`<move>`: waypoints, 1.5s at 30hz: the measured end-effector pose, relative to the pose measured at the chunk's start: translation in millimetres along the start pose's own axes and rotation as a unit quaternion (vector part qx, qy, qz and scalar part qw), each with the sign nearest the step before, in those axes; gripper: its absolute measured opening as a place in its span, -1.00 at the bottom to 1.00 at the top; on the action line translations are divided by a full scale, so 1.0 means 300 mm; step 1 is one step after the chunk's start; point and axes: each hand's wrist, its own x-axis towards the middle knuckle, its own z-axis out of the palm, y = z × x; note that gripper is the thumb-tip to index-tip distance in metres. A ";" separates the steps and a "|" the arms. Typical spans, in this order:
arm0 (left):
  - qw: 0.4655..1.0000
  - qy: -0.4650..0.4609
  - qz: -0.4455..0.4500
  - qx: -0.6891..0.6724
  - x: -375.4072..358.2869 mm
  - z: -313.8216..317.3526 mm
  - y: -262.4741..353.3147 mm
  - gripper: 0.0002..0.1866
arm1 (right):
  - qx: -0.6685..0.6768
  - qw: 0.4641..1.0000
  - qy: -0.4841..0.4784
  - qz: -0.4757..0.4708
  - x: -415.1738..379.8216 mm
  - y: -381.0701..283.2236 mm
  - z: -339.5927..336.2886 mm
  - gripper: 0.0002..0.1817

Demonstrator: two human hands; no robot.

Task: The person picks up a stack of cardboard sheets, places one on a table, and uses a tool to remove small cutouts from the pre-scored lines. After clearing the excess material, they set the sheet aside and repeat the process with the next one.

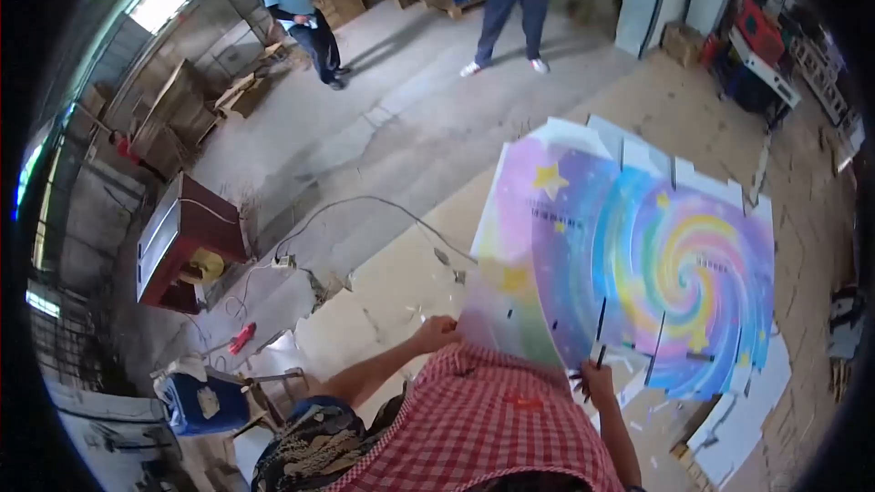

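A large flat printed sheet (629, 246) with pastel swirls, yellow stars, slots and cut tabs is held out at the right of centre. My left hand (436, 334) is closed on its lower left corner. Lower down, my right hand (597, 381) has its fingers closed on the sheet's bottom edge, beside a dark slot. A red checked apron (501, 419) covers my front just below the sheet. Small white scraps lie on the floor beneath its lower edge.
Two people (310, 23) (515, 0) stand at the back. A dark red cabinet (214, 228) and a blue chair (205, 401) stand at left, with a cable (365, 199) across the floor. Red equipment (761, 32) is at upper right; boxes line the back.
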 end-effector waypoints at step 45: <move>0.967 -0.056 -0.105 -0.227 -0.001 -0.008 0.106 -0.49 | -0.313 0.941 0.091 0.088 -0.114 0.000 -0.106 -0.76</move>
